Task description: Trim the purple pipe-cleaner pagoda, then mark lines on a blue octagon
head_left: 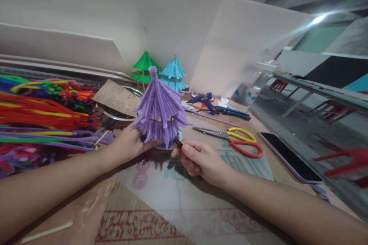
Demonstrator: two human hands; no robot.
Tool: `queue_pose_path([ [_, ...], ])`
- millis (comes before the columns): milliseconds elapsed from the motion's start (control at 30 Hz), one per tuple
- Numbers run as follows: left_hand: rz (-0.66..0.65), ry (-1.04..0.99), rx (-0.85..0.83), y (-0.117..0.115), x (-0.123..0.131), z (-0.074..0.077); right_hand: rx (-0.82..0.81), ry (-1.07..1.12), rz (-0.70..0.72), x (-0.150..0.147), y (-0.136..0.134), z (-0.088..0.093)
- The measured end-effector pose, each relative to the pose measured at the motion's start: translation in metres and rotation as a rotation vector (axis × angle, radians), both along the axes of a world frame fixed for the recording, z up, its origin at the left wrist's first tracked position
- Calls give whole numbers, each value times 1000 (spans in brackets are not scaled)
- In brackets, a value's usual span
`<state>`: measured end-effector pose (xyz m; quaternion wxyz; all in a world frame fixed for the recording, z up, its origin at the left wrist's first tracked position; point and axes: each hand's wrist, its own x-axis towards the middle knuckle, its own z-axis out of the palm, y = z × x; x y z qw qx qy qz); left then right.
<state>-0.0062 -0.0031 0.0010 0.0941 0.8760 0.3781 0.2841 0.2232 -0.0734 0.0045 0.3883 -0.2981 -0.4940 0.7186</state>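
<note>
A purple pipe-cleaner pagoda point(159, 103) with two tiers of drooping strips stands in the middle of the view. My left hand point(130, 143) grips it low on its left side; the fingertips are partly hidden under the lower tier. In a pinch, my right hand point(198, 159) holds a slim dark tool point(178, 142), whose tip meets the pagoda's lower right edge. Most of that tool is hidden by the fingers, so its kind is unclear. Scissors point(230, 138) with one yellow and one red handle lie beyond my right hand.
Bundles of coloured pipe cleaners point(43, 111) fill the left side. Behind are a green pagoda point(146, 63), a light-blue pagoda point(174, 69) and a cardboard piece point(116, 97). A blue glue gun point(205, 101), pliers point(234, 113) and a phone point(290, 157) lie at right.
</note>
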Motion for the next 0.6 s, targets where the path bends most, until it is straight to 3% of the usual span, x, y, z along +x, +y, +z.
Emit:
queue_pose_path([
  [600, 6, -14, -7, 0, 1, 2, -9, -12, -47, -1, 0, 1],
])
